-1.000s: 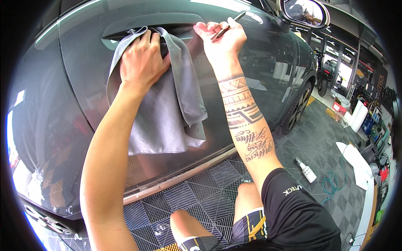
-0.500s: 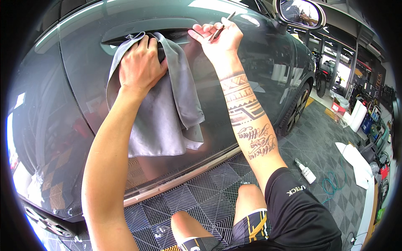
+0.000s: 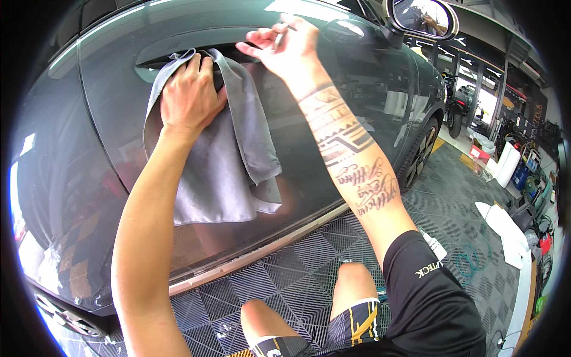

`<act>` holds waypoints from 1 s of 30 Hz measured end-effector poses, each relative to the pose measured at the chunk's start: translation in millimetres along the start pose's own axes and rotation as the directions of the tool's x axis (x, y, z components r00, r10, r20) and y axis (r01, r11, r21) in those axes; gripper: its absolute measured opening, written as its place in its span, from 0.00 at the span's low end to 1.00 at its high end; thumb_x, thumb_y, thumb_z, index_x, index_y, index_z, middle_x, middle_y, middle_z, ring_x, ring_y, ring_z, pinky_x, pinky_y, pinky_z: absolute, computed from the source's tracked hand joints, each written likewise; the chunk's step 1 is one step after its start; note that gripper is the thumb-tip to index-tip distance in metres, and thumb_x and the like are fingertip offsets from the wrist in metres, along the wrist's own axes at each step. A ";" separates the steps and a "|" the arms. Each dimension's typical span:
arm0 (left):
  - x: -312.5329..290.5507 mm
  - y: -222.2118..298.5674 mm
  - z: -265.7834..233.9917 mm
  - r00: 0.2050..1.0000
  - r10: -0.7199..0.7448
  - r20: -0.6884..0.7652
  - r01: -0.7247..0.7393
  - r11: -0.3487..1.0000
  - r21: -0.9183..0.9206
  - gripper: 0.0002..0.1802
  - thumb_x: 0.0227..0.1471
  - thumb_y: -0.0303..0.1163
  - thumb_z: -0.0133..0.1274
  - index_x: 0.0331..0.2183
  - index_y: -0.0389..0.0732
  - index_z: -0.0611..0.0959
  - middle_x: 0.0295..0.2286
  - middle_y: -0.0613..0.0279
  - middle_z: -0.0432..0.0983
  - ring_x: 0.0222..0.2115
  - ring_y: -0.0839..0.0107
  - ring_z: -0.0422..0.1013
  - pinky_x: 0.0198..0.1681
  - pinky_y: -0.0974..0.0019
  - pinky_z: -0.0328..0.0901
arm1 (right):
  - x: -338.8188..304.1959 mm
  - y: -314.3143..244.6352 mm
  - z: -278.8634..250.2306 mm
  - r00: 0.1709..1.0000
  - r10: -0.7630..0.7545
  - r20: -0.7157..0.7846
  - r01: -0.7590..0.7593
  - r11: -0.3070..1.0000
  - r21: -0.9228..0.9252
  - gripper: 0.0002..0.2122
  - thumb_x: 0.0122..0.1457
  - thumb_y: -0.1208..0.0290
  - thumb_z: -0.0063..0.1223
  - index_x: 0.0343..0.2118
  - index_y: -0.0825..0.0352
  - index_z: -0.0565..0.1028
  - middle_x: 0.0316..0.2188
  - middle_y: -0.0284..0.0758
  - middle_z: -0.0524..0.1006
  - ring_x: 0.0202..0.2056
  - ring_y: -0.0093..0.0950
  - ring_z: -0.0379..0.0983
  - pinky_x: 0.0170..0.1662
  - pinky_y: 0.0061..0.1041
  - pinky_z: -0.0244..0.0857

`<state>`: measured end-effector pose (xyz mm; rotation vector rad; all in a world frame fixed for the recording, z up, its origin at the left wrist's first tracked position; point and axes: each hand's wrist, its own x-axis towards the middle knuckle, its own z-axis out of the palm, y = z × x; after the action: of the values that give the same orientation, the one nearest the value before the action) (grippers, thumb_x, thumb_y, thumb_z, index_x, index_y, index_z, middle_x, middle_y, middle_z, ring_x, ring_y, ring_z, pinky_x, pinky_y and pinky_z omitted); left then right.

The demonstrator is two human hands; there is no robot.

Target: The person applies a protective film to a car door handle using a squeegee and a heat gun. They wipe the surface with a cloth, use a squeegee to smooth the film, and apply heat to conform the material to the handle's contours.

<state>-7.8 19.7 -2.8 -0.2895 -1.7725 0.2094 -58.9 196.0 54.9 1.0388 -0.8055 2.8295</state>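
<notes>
A grey cloth point(image 3: 217, 178) hangs down over the dark, glossy car door point(image 3: 333, 172), just below the door handle point(image 3: 208, 40). My left hand point(image 3: 191, 95) presses the cloth's top into the recess under the handle, its thumb tucked into the folds and its fingertips partly hidden. Raised at the right end of the handle is my right hand point(image 3: 291, 50), palm turned up. Between its fingers it pinches a slim, dark, pen-like tool point(image 3: 278, 40), whose exact kind is blurred. The outer fingers of that hand stick out towards the handle.
The side mirror point(image 3: 422, 18) juts out at upper right, above the front wheel point(image 3: 421, 154). On the tiled floor point(image 3: 297, 238), a white bottle point(image 3: 436, 244) is partly covered by my right sleeve. A thin green hose point(image 3: 470, 262) and a white sheet point(image 3: 502, 229) lie farther right.
My right hand has moved left and slightly up, nearer the handle, and the tool has turned in its fingers. The left hand and cloth sit slightly farther left in view.
</notes>
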 end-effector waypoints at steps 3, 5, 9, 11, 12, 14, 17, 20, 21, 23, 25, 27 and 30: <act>-0.8 -1.3 1.8 1.000 0.011 0.007 -0.011 1.000 -0.016 0.26 0.48 0.47 0.55 0.41 0.35 0.77 0.41 0.53 0.74 0.39 0.55 0.74 0.42 0.58 0.70 | 11.4 11.1 1.8 0.998 -0.045 0.046 0.048 0.997 -0.065 0.17 0.59 0.60 0.38 0.15 0.61 0.62 0.15 0.43 0.68 0.30 0.48 0.70 0.47 0.53 0.61; -1.2 -0.7 5.4 0.999 0.022 -0.043 -0.023 1.000 -0.020 0.25 0.48 0.48 0.55 0.39 0.35 0.78 0.39 0.54 0.74 0.38 0.56 0.75 0.41 0.59 0.70 | -0.7 3.6 -3.3 0.992 -0.127 0.025 0.128 0.991 -0.040 0.15 0.61 0.62 0.37 0.19 0.61 0.63 0.17 0.42 0.68 0.28 0.46 0.70 0.41 0.50 0.63; -3.3 -3.0 7.3 0.989 0.039 -0.140 -0.037 0.999 0.018 0.23 0.47 0.49 0.55 0.34 0.37 0.78 0.34 0.57 0.75 0.35 0.59 0.75 0.39 0.60 0.71 | -31.6 -29.6 -38.0 0.991 -0.109 0.083 0.131 0.932 -0.339 0.08 0.60 0.67 0.38 0.25 0.62 0.66 0.18 0.34 0.66 0.14 0.26 0.57 0.17 0.26 0.50; -3.4 -1.5 8.1 0.993 0.026 -0.111 -0.026 1.000 0.007 0.24 0.48 0.49 0.55 0.36 0.37 0.78 0.36 0.56 0.75 0.36 0.58 0.75 0.39 0.59 0.70 | -54.3 -30.7 -46.3 0.990 -0.126 0.062 0.138 0.807 -0.575 0.06 0.59 0.70 0.39 0.30 0.64 0.68 0.19 0.32 0.66 0.14 0.19 0.55 0.16 0.20 0.46; -4.3 -2.8 6.2 0.997 0.017 -0.070 -0.017 1.000 -0.001 0.24 0.48 0.48 0.54 0.37 0.36 0.78 0.37 0.55 0.74 0.37 0.57 0.74 0.40 0.59 0.70 | -66.9 -27.5 -47.8 0.992 -0.118 0.043 0.119 0.765 -0.633 0.05 0.59 0.71 0.40 0.33 0.65 0.68 0.20 0.31 0.67 0.14 0.17 0.55 0.15 0.19 0.45; -4.8 -3.6 5.1 0.999 0.012 -0.032 -0.012 1.000 -0.009 0.24 0.48 0.47 0.54 0.38 0.35 0.78 0.38 0.54 0.74 0.37 0.56 0.74 0.40 0.58 0.70 | -86.2 -20.7 -50.2 0.995 -0.095 0.022 0.083 0.711 -0.698 0.08 0.59 0.72 0.40 0.41 0.66 0.66 0.22 0.30 0.68 0.15 0.15 0.56 0.16 0.17 0.46; -2.7 -1.9 4.9 0.999 0.015 -0.041 -0.015 1.000 -0.019 0.24 0.48 0.47 0.54 0.37 0.35 0.77 0.37 0.55 0.73 0.37 0.56 0.74 0.40 0.58 0.70 | -101.5 -9.8 -53.5 0.996 -0.089 0.016 0.075 0.720 -0.690 0.09 0.62 0.70 0.44 0.43 0.66 0.68 0.24 0.29 0.70 0.19 0.15 0.59 0.19 0.15 0.50; -1.2 0.3 5.4 0.998 0.018 -0.064 -0.020 1.000 -0.021 0.24 0.48 0.48 0.54 0.36 0.35 0.77 0.36 0.54 0.74 0.36 0.57 0.74 0.39 0.59 0.70 | -106.9 -5.8 -54.4 0.999 -0.050 0.017 0.048 0.741 -0.670 0.07 0.62 0.72 0.41 0.41 0.66 0.68 0.23 0.28 0.69 0.19 0.15 0.59 0.19 0.16 0.52; -2.0 -1.3 5.7 0.996 0.031 -0.078 -0.032 0.999 -0.005 0.24 0.47 0.48 0.55 0.35 0.35 0.78 0.35 0.54 0.74 0.35 0.58 0.75 0.38 0.59 0.70 | -110.4 -3.0 -54.2 0.999 -0.048 0.016 0.046 0.743 -0.667 0.07 0.62 0.71 0.41 0.40 0.66 0.69 0.23 0.28 0.69 0.19 0.14 0.59 0.19 0.16 0.51; -2.8 -1.2 6.4 0.995 0.043 -0.088 -0.042 0.999 0.006 0.24 0.46 0.48 0.56 0.35 0.35 0.78 0.34 0.54 0.75 0.34 0.58 0.76 0.37 0.60 0.71 | -113.3 -3.7 -58.6 0.999 -0.045 0.015 0.043 0.747 -0.663 0.07 0.62 0.71 0.41 0.40 0.65 0.69 0.23 0.28 0.69 0.19 0.14 0.58 0.18 0.15 0.51; -3.2 1.7 7.6 0.996 0.039 -0.079 -0.040 0.999 -0.007 0.24 0.46 0.48 0.56 0.34 0.35 0.78 0.34 0.53 0.75 0.34 0.58 0.76 0.37 0.60 0.71 | -115.2 -8.5 -63.4 0.998 -0.068 -0.008 0.045 0.739 -0.673 0.08 0.62 0.72 0.42 0.40 0.66 0.72 0.23 0.28 0.69 0.18 0.13 0.58 0.19 0.15 0.49; -2.6 -0.2 4.4 0.996 0.039 -0.082 -0.040 0.999 -0.002 0.24 0.46 0.48 0.56 0.34 0.35 0.78 0.34 0.53 0.75 0.33 0.57 0.76 0.36 0.60 0.71 | -115.5 -14.0 -62.8 0.997 -0.077 -0.010 0.050 0.737 -0.674 0.08 0.62 0.72 0.42 0.40 0.67 0.73 0.23 0.28 0.69 0.18 0.13 0.57 0.18 0.14 0.48; -3.1 0.3 7.3 0.994 0.038 -0.104 -0.038 0.999 0.001 0.23 0.45 0.48 0.57 0.32 0.35 0.78 0.33 0.52 0.75 0.32 0.56 0.76 0.37 0.59 0.70 | -121.9 -19.8 -66.1 0.995 -0.098 -0.022 0.057 0.728 -0.683 0.09 0.62 0.73 0.42 0.40 0.67 0.73 0.22 0.27 0.68 0.17 0.13 0.57 0.18 0.14 0.48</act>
<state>-14.3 19.2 -7.4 -0.3292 -1.6650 0.2172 0.2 263.2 -52.9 0.8218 -1.5791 2.1425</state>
